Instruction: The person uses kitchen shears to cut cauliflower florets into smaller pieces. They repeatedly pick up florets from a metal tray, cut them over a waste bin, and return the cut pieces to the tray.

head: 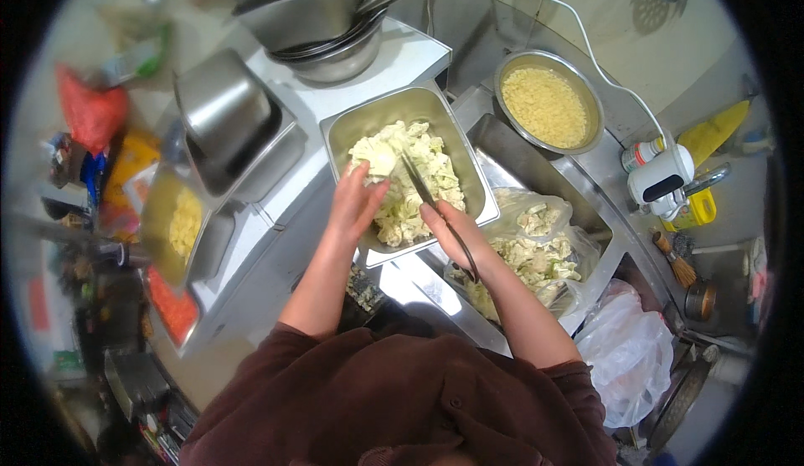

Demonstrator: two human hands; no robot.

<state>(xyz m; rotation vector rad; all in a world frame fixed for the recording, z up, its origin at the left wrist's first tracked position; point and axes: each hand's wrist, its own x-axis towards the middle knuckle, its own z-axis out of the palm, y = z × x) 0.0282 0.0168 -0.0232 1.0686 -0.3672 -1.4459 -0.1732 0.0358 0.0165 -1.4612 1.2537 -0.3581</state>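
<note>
A rectangular stainless steel pan (383, 105) stands before me with cut cauliflower florets (440, 177) inside. My left hand (359, 199) reaches over its near left side and holds a larger cauliflower piece (375, 154) by its edge. In my right hand (456, 230) is a pair of scissors (416, 176) with dark handles, though the fingers partly hide the grip. Their blades point away from me, with the tips right beside the held piece.
Right of the pan, a sink (590, 215) holds clear plastic bags of cauliflower (553, 255). Beyond it sits a metal bowl of pale yellow diced pieces in liquid (543, 108). Stacked steel pans (226, 102) occupy the left counter, near a pan of orange shredded food (171, 306). A white cable (584, 32) crosses behind.
</note>
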